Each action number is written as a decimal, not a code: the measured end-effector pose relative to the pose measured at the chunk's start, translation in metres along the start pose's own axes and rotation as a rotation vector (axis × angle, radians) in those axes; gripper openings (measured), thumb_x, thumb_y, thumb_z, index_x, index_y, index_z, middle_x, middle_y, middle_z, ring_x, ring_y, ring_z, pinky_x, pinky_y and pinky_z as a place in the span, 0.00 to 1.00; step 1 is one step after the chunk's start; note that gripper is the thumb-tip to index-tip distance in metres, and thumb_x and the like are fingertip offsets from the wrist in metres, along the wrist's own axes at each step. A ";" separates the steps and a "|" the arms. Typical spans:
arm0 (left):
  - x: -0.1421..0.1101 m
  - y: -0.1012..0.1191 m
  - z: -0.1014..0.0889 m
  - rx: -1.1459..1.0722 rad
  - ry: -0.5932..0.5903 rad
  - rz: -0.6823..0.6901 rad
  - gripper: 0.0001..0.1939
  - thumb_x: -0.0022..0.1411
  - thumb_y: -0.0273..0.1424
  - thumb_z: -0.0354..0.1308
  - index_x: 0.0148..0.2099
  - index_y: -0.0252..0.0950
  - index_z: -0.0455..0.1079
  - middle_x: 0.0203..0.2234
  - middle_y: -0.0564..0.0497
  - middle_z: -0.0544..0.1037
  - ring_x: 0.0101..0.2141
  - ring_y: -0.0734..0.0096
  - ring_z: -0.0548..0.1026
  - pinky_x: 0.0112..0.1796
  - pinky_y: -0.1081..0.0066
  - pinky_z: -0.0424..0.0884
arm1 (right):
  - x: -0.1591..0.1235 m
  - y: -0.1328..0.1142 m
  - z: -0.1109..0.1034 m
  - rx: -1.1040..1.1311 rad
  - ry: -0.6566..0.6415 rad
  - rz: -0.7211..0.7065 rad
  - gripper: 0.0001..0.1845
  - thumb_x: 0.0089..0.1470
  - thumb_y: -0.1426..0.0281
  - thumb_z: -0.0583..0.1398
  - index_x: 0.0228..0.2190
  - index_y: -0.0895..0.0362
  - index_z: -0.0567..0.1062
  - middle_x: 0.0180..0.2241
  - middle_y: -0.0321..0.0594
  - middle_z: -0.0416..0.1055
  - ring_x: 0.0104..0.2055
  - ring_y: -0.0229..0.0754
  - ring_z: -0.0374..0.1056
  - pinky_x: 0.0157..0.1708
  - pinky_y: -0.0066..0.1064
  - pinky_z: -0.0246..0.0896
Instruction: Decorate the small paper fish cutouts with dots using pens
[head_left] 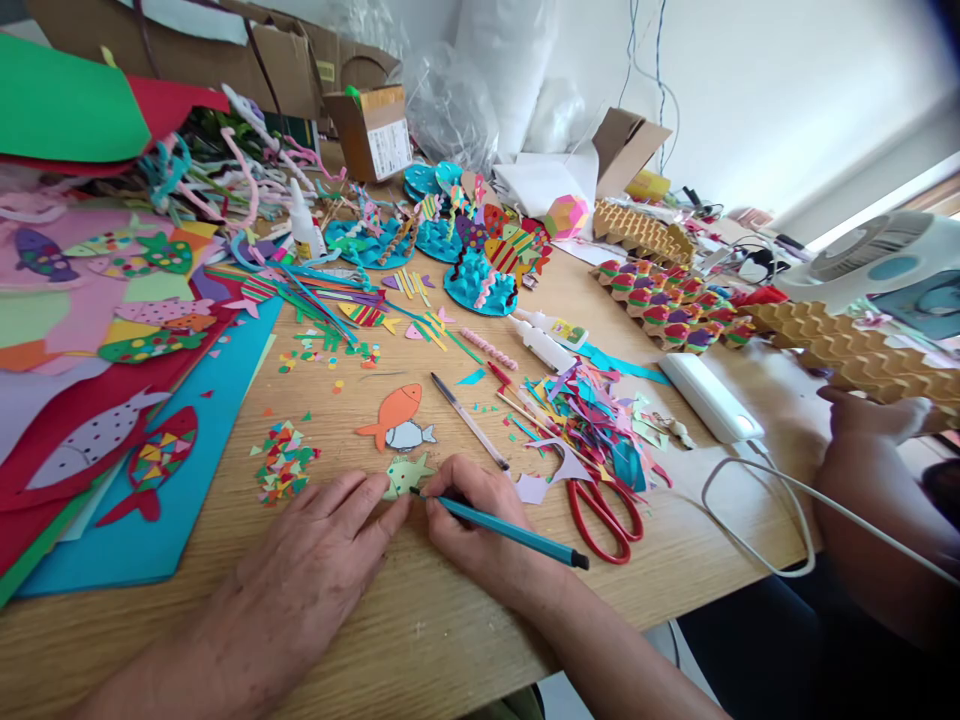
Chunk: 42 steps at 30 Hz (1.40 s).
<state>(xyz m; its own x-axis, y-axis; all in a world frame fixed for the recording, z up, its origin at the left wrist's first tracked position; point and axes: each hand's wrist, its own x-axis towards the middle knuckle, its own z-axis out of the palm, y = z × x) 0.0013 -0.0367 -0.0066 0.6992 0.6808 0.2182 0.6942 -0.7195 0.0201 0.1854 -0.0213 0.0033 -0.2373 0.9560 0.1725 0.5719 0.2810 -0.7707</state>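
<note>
My right hand (480,520) is closed around a blue felt-tip pen (510,531), its dark tip touching a small light-green paper fish (405,476). The fish bears drawn marks and lies flat on the table. Stretched out flat, my left hand (322,560) rests its fingertips on the fish's lower left edge, partly covering it. Just beyond are an orange paper fish (400,408) and a pale blue one (409,436) with black lines. A ballpoint pen (471,422) lies to their right.
Coloured paper bits (283,462) lie left of the fish. Red-handled scissors (606,520), paper scraps (592,410) and a white power bank (709,397) with a cable are to the right. Blue paper sheets (187,480) fill the left. Another person's hand (870,420) touches an egg carton (855,350).
</note>
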 end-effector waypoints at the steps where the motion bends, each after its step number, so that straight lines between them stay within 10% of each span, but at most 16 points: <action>1: 0.000 0.000 0.000 0.002 0.000 0.002 0.22 0.58 0.19 0.46 0.54 0.34 0.66 0.44 0.42 0.72 0.44 0.54 0.68 0.39 0.56 0.71 | 0.000 0.000 0.000 -0.004 0.003 0.004 0.05 0.43 0.75 0.53 0.22 0.55 0.68 0.18 0.33 0.68 0.19 0.33 0.61 0.21 0.22 0.54; 42: -0.002 0.001 0.002 -0.010 -0.011 -0.021 0.23 0.59 0.19 0.45 0.55 0.36 0.65 0.45 0.44 0.72 0.45 0.56 0.67 0.42 0.58 0.68 | 0.001 0.000 0.000 -0.021 0.001 0.020 0.05 0.42 0.75 0.53 0.22 0.56 0.68 0.18 0.33 0.68 0.19 0.33 0.62 0.21 0.22 0.55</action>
<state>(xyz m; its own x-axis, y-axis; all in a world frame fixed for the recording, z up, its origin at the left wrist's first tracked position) 0.0007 -0.0385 -0.0090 0.6865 0.6970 0.2072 0.7069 -0.7065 0.0344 0.1852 -0.0205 0.0030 -0.2251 0.9616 0.1573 0.5930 0.2633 -0.7609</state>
